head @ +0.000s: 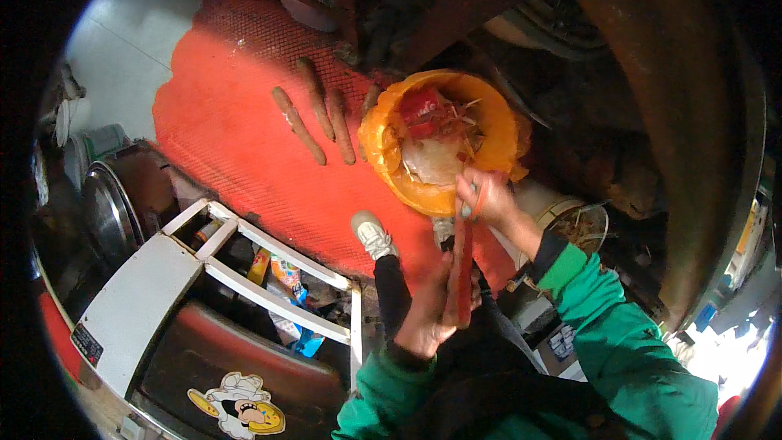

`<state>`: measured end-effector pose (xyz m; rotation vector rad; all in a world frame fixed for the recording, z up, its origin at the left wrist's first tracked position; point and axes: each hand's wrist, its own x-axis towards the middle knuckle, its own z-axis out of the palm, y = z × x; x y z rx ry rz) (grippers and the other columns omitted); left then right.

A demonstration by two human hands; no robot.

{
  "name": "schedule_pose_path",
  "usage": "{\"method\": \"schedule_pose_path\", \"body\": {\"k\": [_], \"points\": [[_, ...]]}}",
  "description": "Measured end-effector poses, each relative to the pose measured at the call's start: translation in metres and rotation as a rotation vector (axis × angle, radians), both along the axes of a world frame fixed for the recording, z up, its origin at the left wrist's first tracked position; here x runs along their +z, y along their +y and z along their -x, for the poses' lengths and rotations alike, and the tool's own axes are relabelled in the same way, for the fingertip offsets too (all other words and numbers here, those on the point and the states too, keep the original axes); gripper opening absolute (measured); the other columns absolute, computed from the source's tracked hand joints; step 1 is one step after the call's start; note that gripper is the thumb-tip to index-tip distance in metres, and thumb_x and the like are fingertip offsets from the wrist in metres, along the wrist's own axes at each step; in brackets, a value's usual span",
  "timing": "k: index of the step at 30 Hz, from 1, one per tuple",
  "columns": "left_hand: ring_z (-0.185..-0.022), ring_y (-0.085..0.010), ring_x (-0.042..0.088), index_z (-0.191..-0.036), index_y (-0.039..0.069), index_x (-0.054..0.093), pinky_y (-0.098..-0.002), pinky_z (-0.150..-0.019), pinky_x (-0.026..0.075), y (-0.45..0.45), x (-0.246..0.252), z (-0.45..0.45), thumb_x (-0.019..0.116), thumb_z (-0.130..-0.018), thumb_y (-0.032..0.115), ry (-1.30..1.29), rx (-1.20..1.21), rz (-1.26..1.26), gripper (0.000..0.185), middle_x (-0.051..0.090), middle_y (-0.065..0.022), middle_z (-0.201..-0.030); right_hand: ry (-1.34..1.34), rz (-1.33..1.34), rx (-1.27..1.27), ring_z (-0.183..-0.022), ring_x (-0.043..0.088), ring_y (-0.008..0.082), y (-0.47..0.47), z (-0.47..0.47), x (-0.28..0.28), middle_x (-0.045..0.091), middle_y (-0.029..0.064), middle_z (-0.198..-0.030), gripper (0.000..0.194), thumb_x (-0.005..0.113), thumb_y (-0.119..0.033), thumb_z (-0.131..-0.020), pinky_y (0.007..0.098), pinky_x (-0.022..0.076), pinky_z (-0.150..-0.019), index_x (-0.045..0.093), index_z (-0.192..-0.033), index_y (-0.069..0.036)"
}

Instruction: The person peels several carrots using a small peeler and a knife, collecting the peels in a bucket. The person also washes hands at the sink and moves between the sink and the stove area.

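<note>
My left hand (427,311) is closed round the lower part of a long reddish-brown root (463,269), which looks like a yam. At the root's upper end, my right hand (486,195) grips a small tool, perhaps a peeler, mostly hidden by the fingers. Just beyond that hand stands an orange bin lined with an orange plastic bag (391,177); scraps and a red packet (424,113) lie inside. Left of the bin, several similar long brown roots (299,125) rest on the red mat.
A red textured mat (244,153) covers the floor, with my shoe (371,235) on it. At lower left is a white metal frame (275,296) with packets inside. A bucket with scraps (574,226) stands at right, near my right forearm. A pot lid (110,208) is at far left.
</note>
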<state>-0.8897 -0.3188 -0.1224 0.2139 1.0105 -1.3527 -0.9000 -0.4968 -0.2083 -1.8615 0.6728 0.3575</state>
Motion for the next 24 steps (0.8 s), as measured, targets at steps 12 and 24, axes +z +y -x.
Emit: {"method": "schedule_pose_path", "body": {"k": [12,24], "points": [[-0.066,-0.0198,0.057,-0.093,0.007,0.050,-0.0329,-0.059,0.049,0.007,-0.036,0.008,0.048,-0.089,0.041,0.051,0.091,-0.052,0.034,0.056,-0.0072,-0.076,-0.094,0.053,0.022,-0.058,0.056,0.0298,0.004,0.006,-0.005,0.056,0.0157,-0.063,0.025,0.053,-0.023,-0.082,0.0366,0.0422,-0.053,0.054,-0.067,-0.002],[-0.070,-0.0173,0.053,-0.098,0.009,0.050,-0.0308,-0.062,0.045,0.002,-0.024,0.012,0.041,-0.092,0.039,0.013,-0.004,0.002,0.032,0.055,-0.0054,-0.083,0.117,0.056,0.093,-0.064,0.056,0.0355,0.009,-0.002,0.012,0.056,0.0167,-0.064,0.026,0.050,-0.029,-0.082,0.0450,0.0443,-0.057,0.057,-0.071,-0.007]]}}
